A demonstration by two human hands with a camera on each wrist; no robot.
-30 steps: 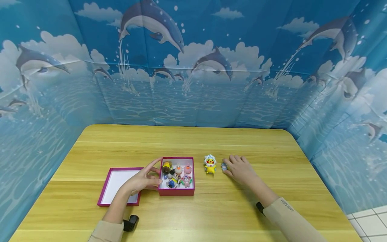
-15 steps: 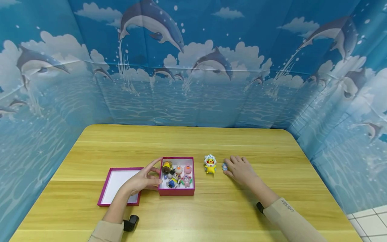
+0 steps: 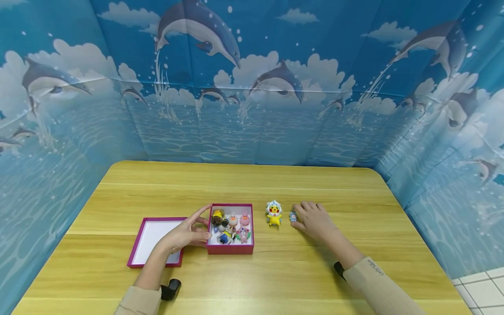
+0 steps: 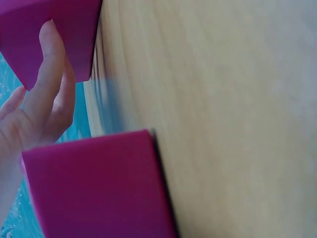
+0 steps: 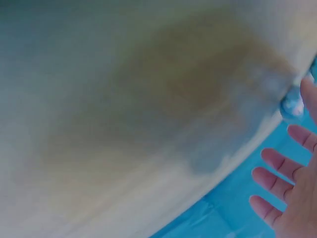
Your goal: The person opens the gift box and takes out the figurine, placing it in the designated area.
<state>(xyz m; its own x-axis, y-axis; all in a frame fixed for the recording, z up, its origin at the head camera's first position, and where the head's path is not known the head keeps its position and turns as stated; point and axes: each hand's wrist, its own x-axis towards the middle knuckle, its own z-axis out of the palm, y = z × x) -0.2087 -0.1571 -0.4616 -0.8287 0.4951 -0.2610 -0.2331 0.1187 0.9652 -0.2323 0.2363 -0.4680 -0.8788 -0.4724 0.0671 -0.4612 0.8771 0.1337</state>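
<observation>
My left hand [image 3: 183, 236] rests against the left side of an open magenta box [image 3: 230, 250], its thumb [image 4: 51, 42] straight along the wall and its index finger at the back left corner. Several small toy figures lie inside, among them a pink one [image 3: 243, 236] and a round pink one [image 3: 245, 219]. A tiny blue figurine [image 3: 293, 216] stands on the table between the thumb and index finger of my right hand [image 3: 313, 220]. In the right wrist view those fingers are spread, with the blue figurine [image 5: 292, 105] by the thumb.
A yellow figurine in a white hood [image 3: 273, 213] stands between the box and my right hand. The magenta box lid [image 3: 135, 245] lies upturned on the wooden table [image 3: 275, 280], partly under my left forearm. A dolphin-print curtain [image 3: 252, 131] hangs around the table.
My right hand and the blue figurine have shifted slightly to the right, and more of the figurine shows between the fingers. My left hand and the box stay in place.
</observation>
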